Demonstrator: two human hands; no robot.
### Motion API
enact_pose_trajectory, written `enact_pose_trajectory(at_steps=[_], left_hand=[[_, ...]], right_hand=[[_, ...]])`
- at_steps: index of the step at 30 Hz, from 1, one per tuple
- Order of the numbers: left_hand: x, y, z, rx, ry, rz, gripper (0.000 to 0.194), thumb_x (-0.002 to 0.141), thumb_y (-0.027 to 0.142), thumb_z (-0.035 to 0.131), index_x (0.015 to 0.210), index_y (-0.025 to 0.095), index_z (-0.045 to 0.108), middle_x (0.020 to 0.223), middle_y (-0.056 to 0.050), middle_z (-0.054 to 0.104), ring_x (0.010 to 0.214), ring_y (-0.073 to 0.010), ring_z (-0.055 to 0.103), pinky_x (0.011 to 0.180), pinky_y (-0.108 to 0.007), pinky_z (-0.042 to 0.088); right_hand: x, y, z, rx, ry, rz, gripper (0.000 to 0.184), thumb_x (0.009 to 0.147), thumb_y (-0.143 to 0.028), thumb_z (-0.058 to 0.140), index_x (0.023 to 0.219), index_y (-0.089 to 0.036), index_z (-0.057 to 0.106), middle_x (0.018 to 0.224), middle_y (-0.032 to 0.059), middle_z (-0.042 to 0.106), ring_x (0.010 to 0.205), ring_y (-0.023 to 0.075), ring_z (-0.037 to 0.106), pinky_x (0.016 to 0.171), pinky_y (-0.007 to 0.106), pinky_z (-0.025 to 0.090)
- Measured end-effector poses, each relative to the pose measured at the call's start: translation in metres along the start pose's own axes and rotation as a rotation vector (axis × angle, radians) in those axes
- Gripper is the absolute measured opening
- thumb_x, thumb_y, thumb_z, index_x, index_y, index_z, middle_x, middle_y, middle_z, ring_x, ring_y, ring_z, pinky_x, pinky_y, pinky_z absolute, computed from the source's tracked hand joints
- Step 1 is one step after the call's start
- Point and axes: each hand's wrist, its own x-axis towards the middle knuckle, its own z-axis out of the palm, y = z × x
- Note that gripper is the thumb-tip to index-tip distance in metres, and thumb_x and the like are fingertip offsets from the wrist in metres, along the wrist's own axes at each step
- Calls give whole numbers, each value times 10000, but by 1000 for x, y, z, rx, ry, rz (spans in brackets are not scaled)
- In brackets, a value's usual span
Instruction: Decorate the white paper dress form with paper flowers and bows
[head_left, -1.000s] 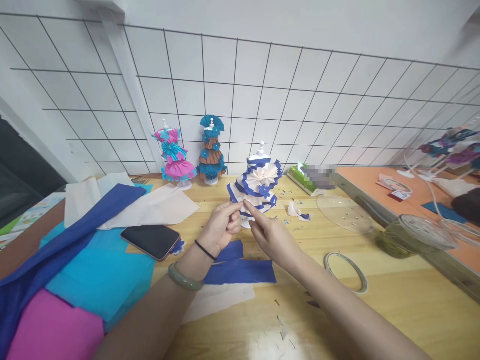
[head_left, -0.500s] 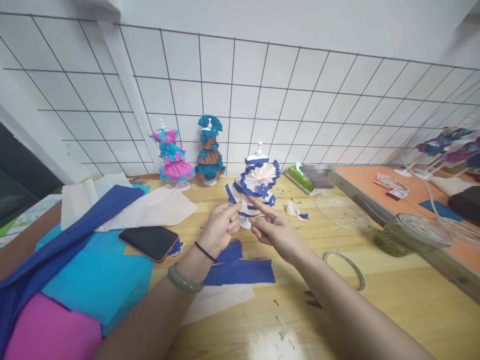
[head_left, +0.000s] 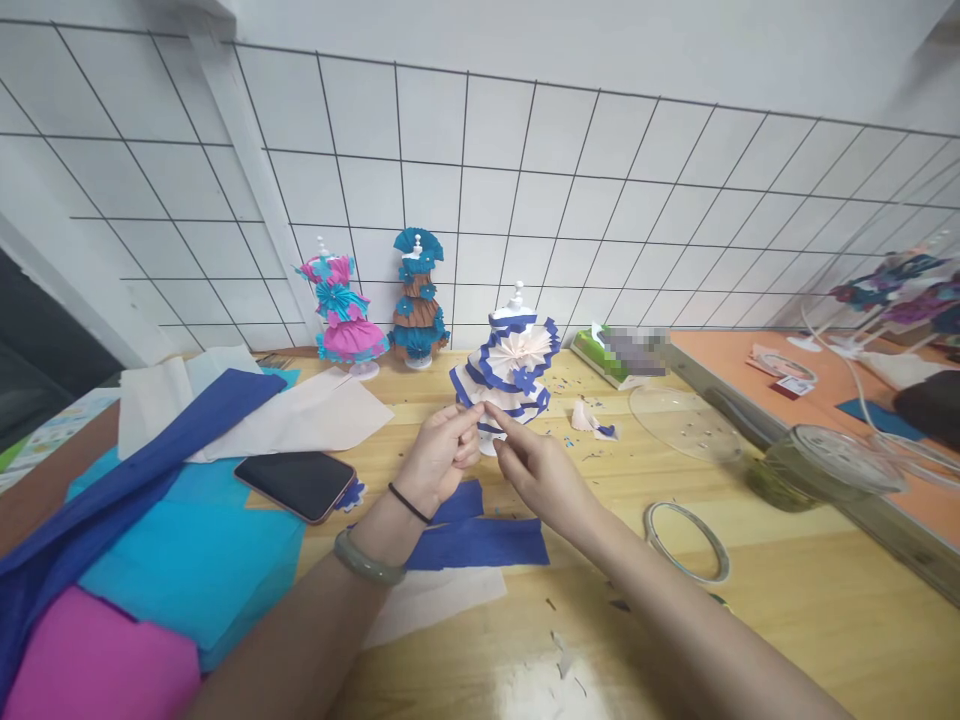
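My left hand (head_left: 444, 450), with a black band and a green bangle at the wrist, is closed in a pinch of thumb and index finger. Whatever lies in that pinch is too small to make out. The index fingertip of my right hand (head_left: 541, 472) meets the left fingertips; its thumb stays apart from that finger, and I see nothing held in it. Just behind both hands stands a small dress form (head_left: 517, 350) in a white paper dress with blue edging, a pleated fan and a blue flower. My hands hide part of its base.
Blue paper strips (head_left: 480, 545) lie below my hands. At left are a phone (head_left: 296, 485) and cyan paper (head_left: 187, 570). Pink-and-blue (head_left: 349, 310) and brown-and-teal dress forms (head_left: 418, 300) stand behind. At right are a tape roll (head_left: 686, 542) and a clear jar (head_left: 825, 465).
My right index fingertip has moved left and slightly down, from a small gap to contact with the left fingertips. The left hand keeps its pinch in nearly the same place.
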Motion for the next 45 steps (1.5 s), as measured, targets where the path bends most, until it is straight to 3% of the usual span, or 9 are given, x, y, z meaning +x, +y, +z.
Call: enact_pose_trajectory(at_steps=[3,6,11,19,25,30,36,40,45], left_hand=[[-1,0,1,5,-13,1,335,673,272,687,570,150,392,418,97,343,316,7,245,337,-147,116],[-1,0,0,21,0,11,338,676,271,686,564,152,390,406,101,323,314,5,239,338,-149,118],[0,-1,0,71,23,34,332,671,289,689,569,154,404,402,111,295,313,4,228,335,-149,128],[2,-2,-1,88,42,42,338,675,286,685,568,158,392,409,113,284,311,4,225,327,-147,129],[2,-2,-1,77,45,41,359,666,292,690,557,161,374,416,109,293,312,5,233,329,-146,127],[1,-1,-1,62,39,26,302,667,271,681,581,152,416,416,100,336,309,5,246,331,-146,126],[1,1,-2,30,15,-9,294,711,245,601,526,151,393,405,77,361,304,-6,261,330,-161,133],[1,1,-3,23,14,-14,311,718,251,597,516,155,380,397,77,357,300,-8,260,331,-165,132],[1,3,-3,19,14,-15,325,707,288,630,532,155,391,401,81,363,298,-8,257,332,-166,125]], right_hand=[[-1,-2,-2,-106,33,-25,472,836,-214,374,1305,-186,426,464,-55,381,421,101,299,464,210,263],[-1,-1,-1,-37,21,-10,475,836,-221,380,1306,-176,423,473,-55,394,425,99,315,471,212,277],[2,-1,0,384,-42,90,523,829,-277,426,1324,-114,380,515,-55,435,462,87,355,480,210,323],[2,-10,-13,949,-119,338,643,744,-290,568,1340,-181,351,519,-69,408,433,54,268,410,186,161],[2,-5,-7,752,-127,234,604,797,-305,500,1356,-164,320,488,-78,410,406,58,249,402,188,208],[2,1,1,456,-75,93,531,834,-261,432,1342,-131,348,516,-62,439,459,78,343,470,203,319],[2,4,3,230,-27,34,510,847,-225,402,1345,-136,340,528,-62,446,469,88,375,512,216,340],[2,3,4,283,-34,39,510,847,-231,406,1344,-136,341,534,-62,448,475,89,387,519,222,343],[3,0,2,541,-75,109,549,839,-256,430,1349,-89,313,509,-68,437,451,78,338,470,212,308]])
